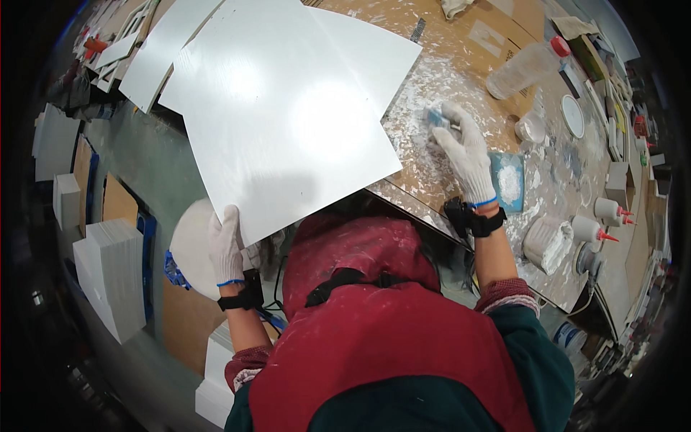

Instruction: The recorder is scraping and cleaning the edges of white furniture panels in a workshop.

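A large glossy white panel [252, 155] lies tilted across the work table, its near corner sticking out over the edge toward me. My left hand [226, 248], in a white knit glove, grips that corner with the thumb on top; the fingers beneath are hidden. Another white panel [392, 54] shows under its far right side. My right hand [464, 151], gloved too, is closed on a small blue block [435, 117] just above the powder-smeared tabletop [414, 155], right of the panel. Beside my right wrist lies a blue square pad [512, 203] with white filler on it.
On the right stand a clear bottle [522, 72] with a red cap, a plastic cup [530, 128], a white-crusted tub [548, 245] and squeeze bottles [586, 229] with red tips. A round stool [188, 248] and stacked white boards [111, 270] are at the left.
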`<state>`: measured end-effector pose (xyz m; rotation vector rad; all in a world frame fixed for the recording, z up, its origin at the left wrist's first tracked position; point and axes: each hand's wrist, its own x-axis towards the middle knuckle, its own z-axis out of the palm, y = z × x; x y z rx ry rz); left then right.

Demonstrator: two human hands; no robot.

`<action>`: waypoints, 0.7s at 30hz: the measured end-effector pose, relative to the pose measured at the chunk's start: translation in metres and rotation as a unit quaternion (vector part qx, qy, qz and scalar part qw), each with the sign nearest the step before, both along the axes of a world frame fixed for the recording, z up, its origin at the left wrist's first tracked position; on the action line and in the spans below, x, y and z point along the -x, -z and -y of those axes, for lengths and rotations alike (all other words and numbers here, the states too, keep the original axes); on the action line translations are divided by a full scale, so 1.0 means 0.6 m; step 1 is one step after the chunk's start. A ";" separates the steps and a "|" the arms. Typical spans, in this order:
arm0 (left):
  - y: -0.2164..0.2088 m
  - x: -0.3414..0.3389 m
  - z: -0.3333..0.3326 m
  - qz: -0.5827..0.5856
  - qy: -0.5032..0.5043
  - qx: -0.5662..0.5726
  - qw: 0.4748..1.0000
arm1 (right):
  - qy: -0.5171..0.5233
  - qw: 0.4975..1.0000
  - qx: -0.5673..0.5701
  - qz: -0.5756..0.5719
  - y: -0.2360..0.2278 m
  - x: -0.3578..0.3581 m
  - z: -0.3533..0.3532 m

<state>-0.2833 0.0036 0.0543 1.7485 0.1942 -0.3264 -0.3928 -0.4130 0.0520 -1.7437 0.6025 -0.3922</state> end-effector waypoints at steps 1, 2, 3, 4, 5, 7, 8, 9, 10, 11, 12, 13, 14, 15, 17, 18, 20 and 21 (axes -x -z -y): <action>0.009 -0.001 -0.005 -0.011 -0.007 0.040 0.999 | -0.008 0.998 0.060 -0.006 0.006 -0.009 0.009; 0.016 -0.002 -0.012 -0.017 -0.012 0.041 0.999 | -0.021 0.986 0.161 -0.040 0.009 -0.016 0.018; 0.020 -0.003 -0.017 -0.024 -0.015 0.041 0.999 | -0.044 0.980 0.193 -0.031 0.012 -0.017 0.019; 0.025 -0.004 -0.021 -0.021 -0.011 0.061 0.998 | -0.054 0.974 0.217 -0.034 0.012 -0.019 0.021; 0.029 -0.007 -0.023 -0.032 -0.022 0.046 0.998 | -0.062 0.971 0.227 -0.046 0.011 -0.020 0.021; 0.033 -0.009 -0.024 -0.036 -0.027 0.056 0.997 | -0.052 0.944 0.315 -0.079 0.004 -0.018 0.019; 0.034 -0.009 -0.023 -0.036 -0.030 0.055 0.997 | -0.042 0.931 0.351 -0.092 -0.002 -0.018 0.018; 0.034 -0.010 -0.022 -0.033 -0.029 0.058 0.997 | -0.039 0.923 0.368 -0.110 -0.009 -0.019 0.018; 0.033 -0.009 -0.021 -0.036 -0.034 0.064 0.997 | -0.032 0.915 0.382 -0.125 -0.017 -0.021 0.019; 0.031 -0.009 -0.020 -0.034 -0.026 0.073 0.996 | -0.027 0.908 0.397 -0.131 -0.025 -0.023 0.019; 0.029 -0.009 -0.019 -0.036 -0.022 0.085 0.996 | -0.040 0.901 0.408 -0.139 -0.034 -0.027 0.020; 0.026 -0.010 -0.019 -0.036 -0.018 0.097 0.994 | -0.055 0.895 0.421 -0.138 -0.044 -0.031 0.021; 0.022 -0.010 -0.019 -0.049 -0.017 0.078 0.996 | -0.068 0.889 0.428 -0.150 -0.053 -0.036 0.020; 0.019 -0.011 -0.020 -0.061 -0.016 0.059 0.996 | -0.097 0.886 0.434 -0.128 -0.062 -0.042 0.018; 0.014 -0.012 -0.021 -0.079 -0.018 0.038 0.996 | -0.155 0.882 0.432 -0.108 -0.073 -0.061 0.006; 0.014 -0.012 -0.021 -0.085 -0.021 0.035 0.996 | -0.176 0.872 0.452 -0.072 -0.072 -0.078 -0.005; 0.014 -0.015 -0.022 -0.084 -0.013 0.045 0.995 | -0.219 0.846 0.486 -0.015 -0.064 -0.120 -0.030; 0.016 -0.017 -0.023 -0.077 -0.003 0.059 0.995 | -0.228 0.808 0.542 0.008 -0.059 -0.135 -0.039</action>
